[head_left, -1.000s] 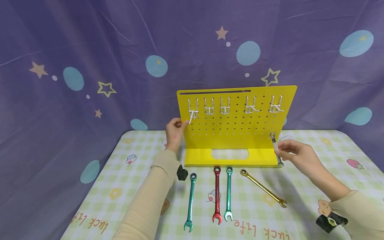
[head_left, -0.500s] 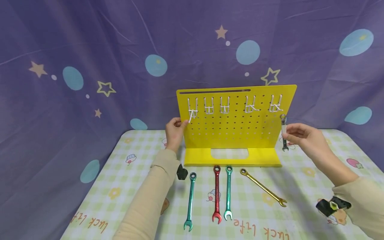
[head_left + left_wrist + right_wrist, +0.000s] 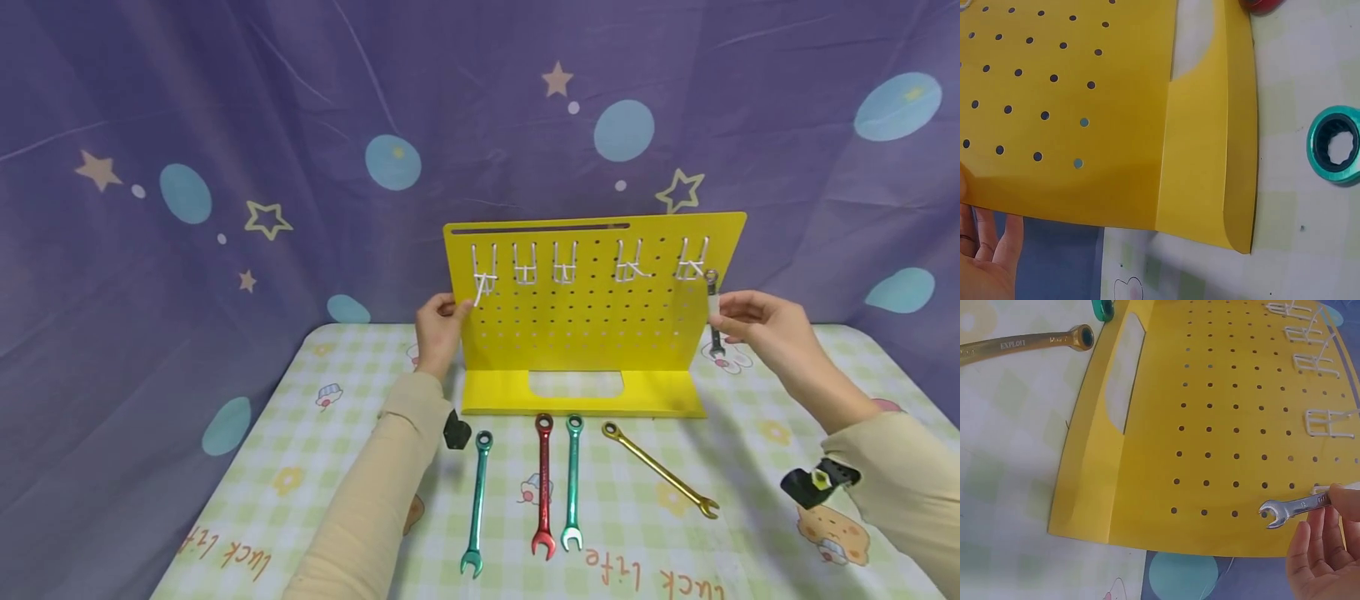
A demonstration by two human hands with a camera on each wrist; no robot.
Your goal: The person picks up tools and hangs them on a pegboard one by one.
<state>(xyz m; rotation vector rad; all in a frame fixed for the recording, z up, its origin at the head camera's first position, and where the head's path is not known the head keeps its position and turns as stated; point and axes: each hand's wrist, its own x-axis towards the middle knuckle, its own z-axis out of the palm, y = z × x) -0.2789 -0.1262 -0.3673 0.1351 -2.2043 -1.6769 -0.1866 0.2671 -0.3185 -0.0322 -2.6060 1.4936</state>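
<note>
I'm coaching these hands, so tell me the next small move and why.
Probably guide the silver wrench toward the yellow board to slip its ring end over the rightmost hook. In the head view the right hand holds it ring-up near that hook's tip (whether they touch is unclear), while the left hand grips the board's left edge.

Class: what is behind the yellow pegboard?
Beyond the yellow pegboard show a purple curtain and checked tablecloth. Whatever its solid parts cover cannot be seen.
</note>
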